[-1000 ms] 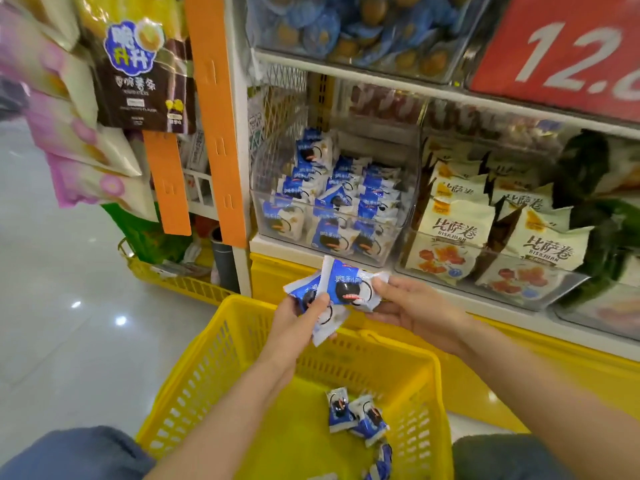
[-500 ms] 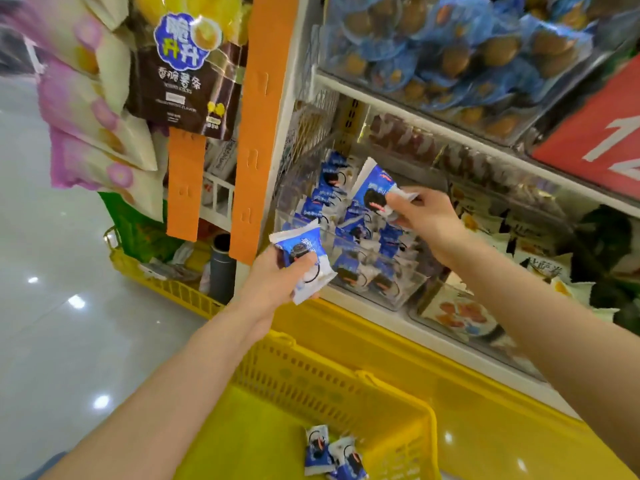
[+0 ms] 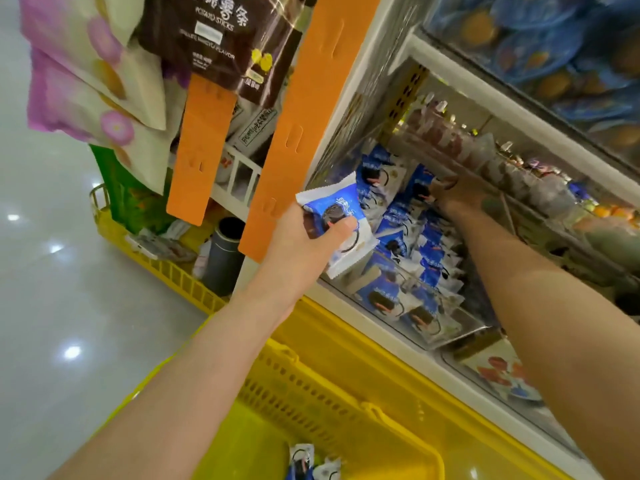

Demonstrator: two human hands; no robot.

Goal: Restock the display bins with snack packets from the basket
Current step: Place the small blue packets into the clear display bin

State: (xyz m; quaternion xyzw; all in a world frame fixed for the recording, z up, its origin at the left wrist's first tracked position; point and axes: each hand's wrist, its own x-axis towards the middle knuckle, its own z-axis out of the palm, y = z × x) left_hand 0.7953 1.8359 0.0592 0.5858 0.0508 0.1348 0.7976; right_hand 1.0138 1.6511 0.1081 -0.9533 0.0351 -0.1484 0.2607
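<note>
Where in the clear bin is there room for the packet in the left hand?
The clear plastic bin is crowded front to middle with blue-and-white snack packets. The right hand fills the back. Free room shows only above the packets, beside the blue-and-white packet held by the left hand.

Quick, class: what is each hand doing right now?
Left hand: closed on a blue snack packet.
Right hand: inside the clear bin; grip cannot be told.
</note>
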